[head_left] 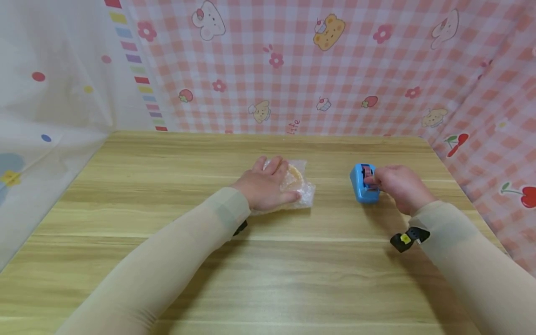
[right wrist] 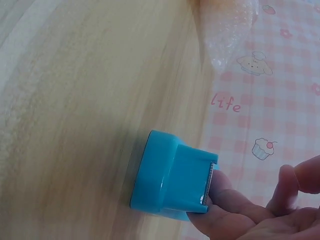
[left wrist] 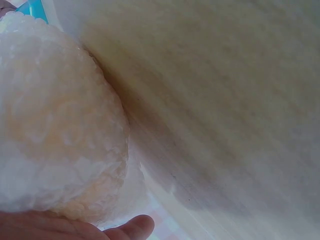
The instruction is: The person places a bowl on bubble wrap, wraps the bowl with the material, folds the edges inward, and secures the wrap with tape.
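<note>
Nearest the camera, two beige sleeves [head_left: 184, 242] of smooth, close-fitting cloth reach over a desk [head_left: 284, 288] with a pale wood-grain surface. On it, in front of the person, lies a parcel [head_left: 307, 193] of clear, pebbled bubble wrap around a yellowish object showing a rounded edge; its long axis cannot be told under the covering hand. Well apart to its right stands a glossy blue plastic tape dispenser [head_left: 366, 197], upright, long axis running roughly front to back, the end with the serrated blade [right wrist: 207, 185] toward the person. Left hand [head_left: 265, 188]: grip wide, fingers extended and spread, resting on the parcel. Right hand [head_left: 403, 188]: fingers bent at the dispenser, touching it near the tape roll [head_left: 366, 170] and blade; whether they pinch the tape cannot be told. Pink-and-white checked cloth [head_left: 293, 83] with printed figures hangs behind.
</note>
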Available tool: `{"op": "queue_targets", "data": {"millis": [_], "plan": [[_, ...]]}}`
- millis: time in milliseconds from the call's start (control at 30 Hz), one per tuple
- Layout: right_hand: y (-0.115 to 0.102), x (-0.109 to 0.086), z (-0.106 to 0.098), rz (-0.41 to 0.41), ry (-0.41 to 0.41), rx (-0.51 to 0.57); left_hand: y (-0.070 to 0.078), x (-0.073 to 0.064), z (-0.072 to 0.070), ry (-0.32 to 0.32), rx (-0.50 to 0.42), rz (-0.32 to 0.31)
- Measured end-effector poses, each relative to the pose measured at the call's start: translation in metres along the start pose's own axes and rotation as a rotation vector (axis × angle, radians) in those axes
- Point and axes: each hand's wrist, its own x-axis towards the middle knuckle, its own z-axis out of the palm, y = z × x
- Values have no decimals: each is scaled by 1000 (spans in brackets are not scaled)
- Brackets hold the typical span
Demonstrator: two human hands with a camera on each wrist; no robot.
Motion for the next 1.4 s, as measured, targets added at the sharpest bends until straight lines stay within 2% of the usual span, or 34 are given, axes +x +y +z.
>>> {"op": "queue_targets", "data": {"millis": [300, 467, 633, 867, 1000, 1200, 1400], "plan": [[3, -2, -4, -26, -28, 31, 1, 0, -1, 5, -2, 0], [3, -5, -4, -41, -4, 17, 2, 1, 0, -4, -10, -6], [3, -9, -5, -27, 61, -123, 2, 1, -1, -4, -13, -5], [3, -15, -1, -76, 159, -344, 0, 0, 0, -6, -14, -8], [3, -18, 0, -81, 182, -400, 0, 0, 0, -5, -12, -9], [4, -20, 0, -84, 185, -384, 1, 0, 0, -5, -19, -17], [10, -19, 1, -35, 93, -248, 1, 0, 0, -6, -22, -24]]}}
